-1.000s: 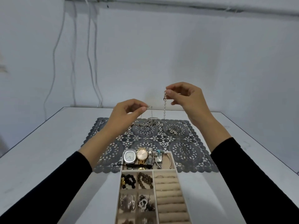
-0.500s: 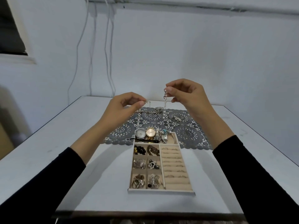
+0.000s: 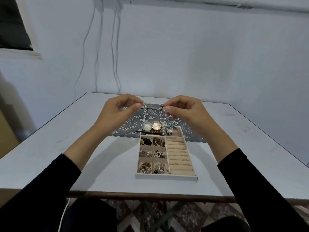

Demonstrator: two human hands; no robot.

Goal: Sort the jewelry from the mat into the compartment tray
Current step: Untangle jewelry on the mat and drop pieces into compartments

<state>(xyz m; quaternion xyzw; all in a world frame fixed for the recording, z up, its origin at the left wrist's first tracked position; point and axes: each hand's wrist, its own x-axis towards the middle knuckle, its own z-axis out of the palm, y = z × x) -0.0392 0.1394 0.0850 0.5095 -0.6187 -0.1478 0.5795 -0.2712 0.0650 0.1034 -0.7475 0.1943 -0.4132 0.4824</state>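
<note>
My left hand [image 3: 117, 113] and my right hand [image 3: 185, 113] are raised above the grey lace mat [image 3: 132, 129], each pinching one end of a silver chain [image 3: 153, 108] stretched between them. A short strand of pearl beads [image 3: 165, 117] hangs from the right fingertips, down over the tray's far end. The white compartment tray [image 3: 165, 176] lies on the table in front of the mat. Its far section holds two watches [image 3: 152, 126], its left cells hold beads and chains, and its right side has ring rolls [image 3: 179, 156].
The white table [image 3: 50, 148] reaches to a wall behind. Cables [image 3: 97, 47] hang down that wall. The table's near edge [image 3: 150, 195] runs across the lower view, with a patterned floor below it.
Both hands have come lower and closer to the mat with the chain between them. The view has pulled back, so the whole tray and the table's near edge now show.
</note>
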